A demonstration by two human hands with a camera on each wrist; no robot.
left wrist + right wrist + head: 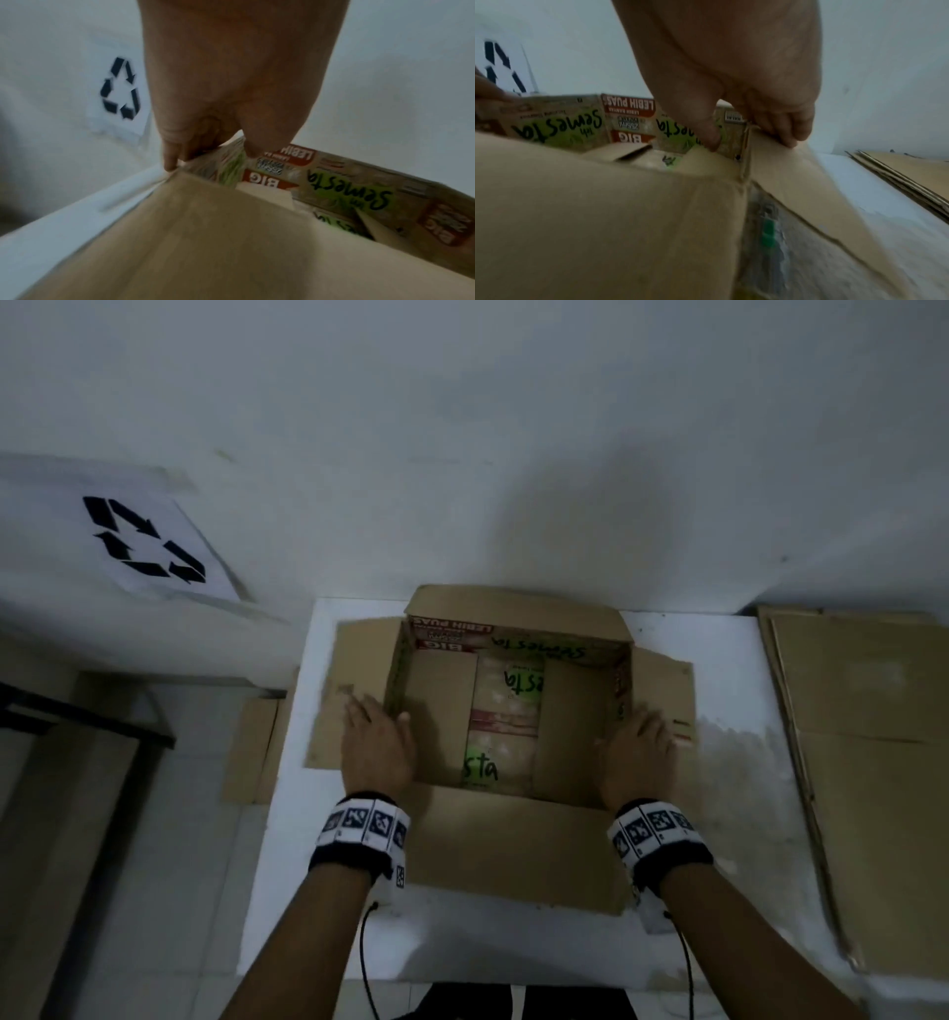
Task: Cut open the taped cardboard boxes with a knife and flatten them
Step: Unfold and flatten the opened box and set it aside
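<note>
Left hand (377, 742) grip: thumb inside the cardboard box (513, 845), fingers (170, 160) curled over the left wall's top edge onto the flap. Right hand (639, 752) mirrors it, pinching the right wall, thumb inside, fingers (790, 132) outside. I've got both forearms running straight forward, palms down, wrists level with the near corners. Box sits upright and open in the middle of the white surface (513, 947), all four flaps splayed out. Flattened cardboard (862, 762) lies right of it; recycling sign (149, 541) on the wall, left.

Dim, bluish, soft frames (wrist views blurred)
</note>
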